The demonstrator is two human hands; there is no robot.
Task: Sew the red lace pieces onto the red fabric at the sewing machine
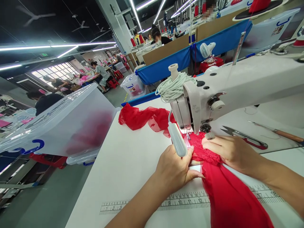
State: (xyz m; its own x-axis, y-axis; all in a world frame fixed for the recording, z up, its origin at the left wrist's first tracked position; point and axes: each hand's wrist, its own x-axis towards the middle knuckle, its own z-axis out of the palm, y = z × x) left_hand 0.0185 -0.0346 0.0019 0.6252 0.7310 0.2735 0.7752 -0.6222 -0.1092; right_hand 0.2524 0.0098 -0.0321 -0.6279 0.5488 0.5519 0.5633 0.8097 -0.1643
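Red fabric (228, 186) with a lacy strip (206, 155) runs under the needle end of a white sewing machine (237, 80). My left hand (174, 166) lies beside the presser foot, fingers spread, thumb at the fabric's edge; the lamp (177, 139) hides part of its fingers. On the right, my right hand (229, 152) has its fingers curled onto the bunched lace and grips it. Beyond the foot, sheer red fabric (147, 117) trails to the left over the white table.
Thread snips (247, 137) and a wooden-handled tool (285, 133) lie right of the machine head. A ruler strip (182, 202) marks the table's front. A lidded plastic box (78, 120) stands left of the table. Other people sit farther back.
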